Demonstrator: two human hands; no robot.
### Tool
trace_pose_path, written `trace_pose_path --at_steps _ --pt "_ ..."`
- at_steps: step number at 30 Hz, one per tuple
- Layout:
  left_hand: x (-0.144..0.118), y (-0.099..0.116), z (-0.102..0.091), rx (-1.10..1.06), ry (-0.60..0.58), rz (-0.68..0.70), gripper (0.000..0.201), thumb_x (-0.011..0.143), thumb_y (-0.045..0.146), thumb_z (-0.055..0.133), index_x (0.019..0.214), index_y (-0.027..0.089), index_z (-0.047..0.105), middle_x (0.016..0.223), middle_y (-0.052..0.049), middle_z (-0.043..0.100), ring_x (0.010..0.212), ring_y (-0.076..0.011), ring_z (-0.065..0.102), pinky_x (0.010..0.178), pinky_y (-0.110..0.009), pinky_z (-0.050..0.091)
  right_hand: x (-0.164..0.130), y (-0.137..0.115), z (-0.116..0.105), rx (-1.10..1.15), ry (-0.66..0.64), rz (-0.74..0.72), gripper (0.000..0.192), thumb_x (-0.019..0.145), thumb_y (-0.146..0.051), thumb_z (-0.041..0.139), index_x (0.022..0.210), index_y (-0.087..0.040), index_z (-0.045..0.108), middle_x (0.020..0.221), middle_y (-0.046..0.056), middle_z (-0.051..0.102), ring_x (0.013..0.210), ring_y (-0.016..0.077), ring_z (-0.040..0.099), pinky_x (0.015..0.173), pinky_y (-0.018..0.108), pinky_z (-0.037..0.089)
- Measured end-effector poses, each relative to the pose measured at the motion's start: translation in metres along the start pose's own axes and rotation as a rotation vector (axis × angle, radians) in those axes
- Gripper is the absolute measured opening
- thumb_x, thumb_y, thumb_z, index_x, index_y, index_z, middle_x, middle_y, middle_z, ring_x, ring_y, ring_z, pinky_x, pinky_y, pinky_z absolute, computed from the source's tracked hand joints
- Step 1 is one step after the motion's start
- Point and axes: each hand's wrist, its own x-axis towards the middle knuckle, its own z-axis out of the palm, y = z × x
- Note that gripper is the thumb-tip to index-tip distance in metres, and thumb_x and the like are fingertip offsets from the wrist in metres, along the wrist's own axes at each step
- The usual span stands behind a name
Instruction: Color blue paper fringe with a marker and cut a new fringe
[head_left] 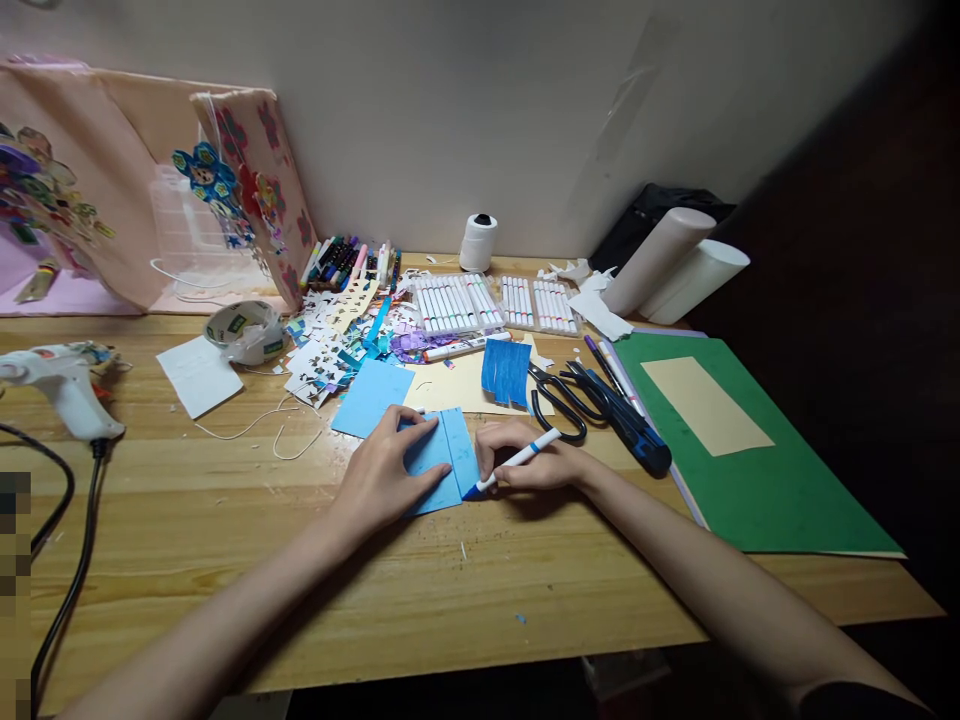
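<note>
From the head camera, our left hand (pixel 382 475) lies flat, fingers spread, pinning a light blue paper piece (pixel 444 465) to the wooden table (pixel 225 540) so it stays put. Our right hand (pixel 525 462) pinches a blue marker (pixel 514 462), tip at the paper's edge.

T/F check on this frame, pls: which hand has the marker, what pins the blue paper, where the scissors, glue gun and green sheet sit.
1. The right hand holds a blue-tipped marker at the edge of the blue paper. True.
2. The left hand hovers clear of the blue paper. False: it lies flat on it.
3. The scissors lie right of the blue paper, on the table. True.
4. The glue gun lies on the green sheet. False: it sits at the far left of the table; the green sheet is at the right.
</note>
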Motion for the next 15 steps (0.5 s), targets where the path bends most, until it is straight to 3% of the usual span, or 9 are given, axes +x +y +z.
trace_pose_path --at_steps 15 --pt "0.0002 -0.0019 0.0014 -0.002 0.007 0.01 0.046 0.076 0.039 0.064 0.118 0.022 0.058 0.113 -0.007 0.051 0.097 -0.0229 0.056 0.087 -0.042 0.048 0.0001 -0.0019 0.0009 0.034 0.013 0.021 0.014 0.077 -0.025 0.054 0.069 -0.016 0.06 0.068 0.003 0.065 0.067 0.0159 0.058 0.06 0.026 0.044"
